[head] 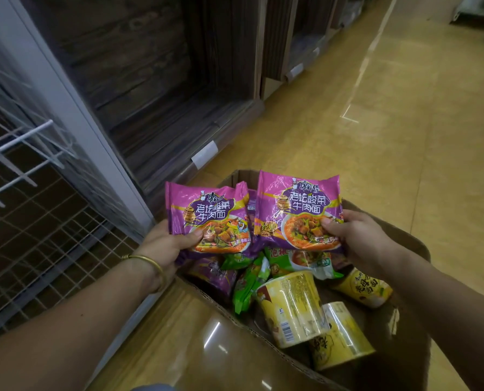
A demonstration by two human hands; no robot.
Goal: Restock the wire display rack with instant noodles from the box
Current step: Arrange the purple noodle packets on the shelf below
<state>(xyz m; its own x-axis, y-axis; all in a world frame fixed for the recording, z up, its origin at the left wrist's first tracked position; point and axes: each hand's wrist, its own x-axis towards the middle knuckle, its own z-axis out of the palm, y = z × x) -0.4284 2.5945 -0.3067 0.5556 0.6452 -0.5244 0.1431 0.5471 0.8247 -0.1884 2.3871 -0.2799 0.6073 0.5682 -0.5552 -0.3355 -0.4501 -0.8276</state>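
The left hand (164,244) grips the lower left corner of a purple noodle packet (207,215), thumb pressed on its printed front and fingers hidden behind. A gold bangle (147,261) sits on that wrist. The right hand (356,238) pinches the lower right edge of a second purple packet (297,210) in the same way, thumb on the front. Both packets stand upright, faces toward the camera, just beside each other and lifted above the open cardboard box (412,249).

Below them in the box lie more noodles: another purple packet (212,275), green packets (246,289) tumbled at angles, and three yellow cup noodles (291,309) lying on their sides toward the near right.

The box rests on a glossy yellow floor (348,122). To the left stands the white wire display rack (38,235), its grid panel low down and bare wire arms (18,142) jutting out above. Beyond it, dark wooden shelving (150,80) runs along the aisle.
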